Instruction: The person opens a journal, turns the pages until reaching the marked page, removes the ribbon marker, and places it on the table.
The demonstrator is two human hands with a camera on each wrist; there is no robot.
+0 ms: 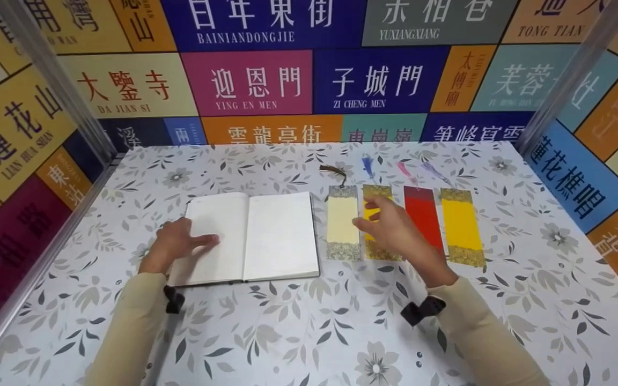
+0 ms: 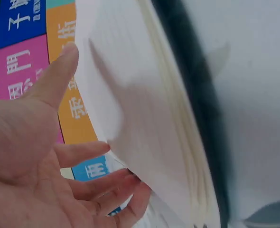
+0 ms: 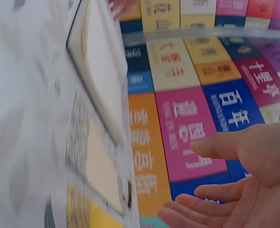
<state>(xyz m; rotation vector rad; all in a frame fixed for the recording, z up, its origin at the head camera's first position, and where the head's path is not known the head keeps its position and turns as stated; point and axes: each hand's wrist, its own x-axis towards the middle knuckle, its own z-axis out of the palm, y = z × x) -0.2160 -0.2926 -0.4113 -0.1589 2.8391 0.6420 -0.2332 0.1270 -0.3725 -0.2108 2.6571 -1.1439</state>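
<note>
An open notebook [image 1: 282, 236] with blank white pages lies on the table. My left hand [image 1: 176, 241] is at its left edge, thumb stretched over the left page; in the left wrist view its fingertips [image 2: 141, 183] touch the page edge. My right hand [image 1: 389, 225] hovers over a yellow bookmark [image 1: 377, 192] with patterned ends and a blue tassel, holding nothing, its fingers apart. Left of it lies a cream bookmark [image 1: 343, 217] with a dark tassel. To its right are a red bookmark [image 1: 421, 214] and a second yellow bookmark [image 1: 460, 220].
A white cloth with grey leaves and flowers covers the table [image 1: 298, 332]. Panels of coloured signs [image 1: 258, 80] stand behind and at both sides. Pink [image 1: 406, 171] and lilac tassels [image 1: 435, 171] lie behind the bookmarks.
</note>
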